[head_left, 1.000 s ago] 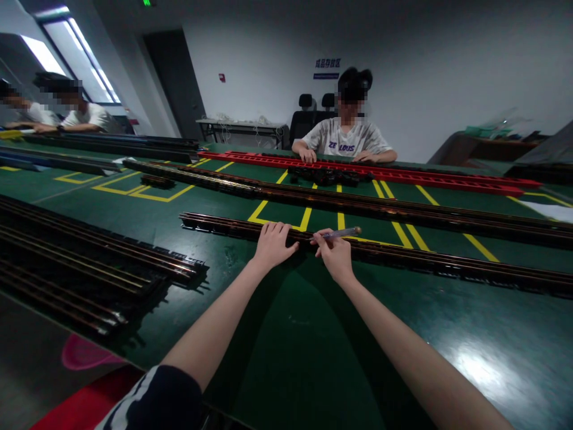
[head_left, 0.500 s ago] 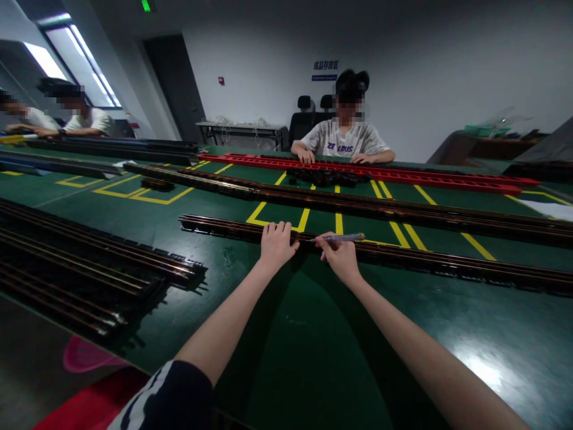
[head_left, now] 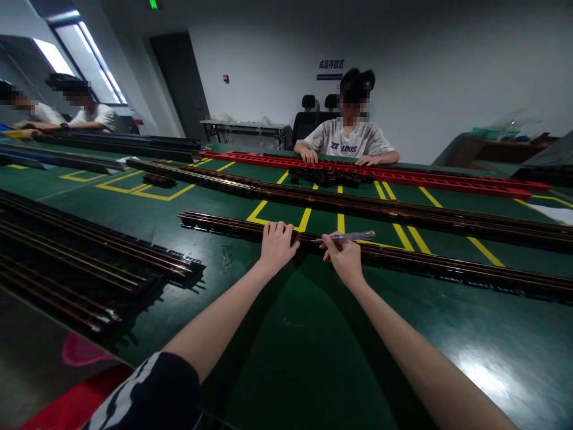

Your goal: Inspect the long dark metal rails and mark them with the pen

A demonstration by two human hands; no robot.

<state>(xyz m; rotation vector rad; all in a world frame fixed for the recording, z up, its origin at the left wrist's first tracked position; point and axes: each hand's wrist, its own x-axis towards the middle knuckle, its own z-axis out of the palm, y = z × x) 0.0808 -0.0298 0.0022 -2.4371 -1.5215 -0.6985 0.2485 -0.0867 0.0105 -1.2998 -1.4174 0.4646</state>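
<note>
A long dark rail assembly with copper-coloured strips [head_left: 430, 264] lies across the green table in front of me. My left hand [head_left: 277, 243] rests over it, fingers bent across the rail and gripping it. Just to the right, my right hand [head_left: 344, 255] holds a slim pen-like tool [head_left: 351, 236] between thumb and fingers. The tool's thin tip points left at the rail, in the gap between my two hands; whether it touches cannot be made out.
Behind lie another long dark rail [head_left: 313, 194], black parts [head_left: 329, 177] and a red rail [head_left: 447, 179], with a person [head_left: 351, 140] opposite. More rails [head_left: 89, 245] are stacked at left on the green table [head_left: 295, 358]. Two people sit at the far left.
The pen-like tool and my right hand have shifted slightly right. The whole view has moved a little; my left hand stays on the rail.
</note>
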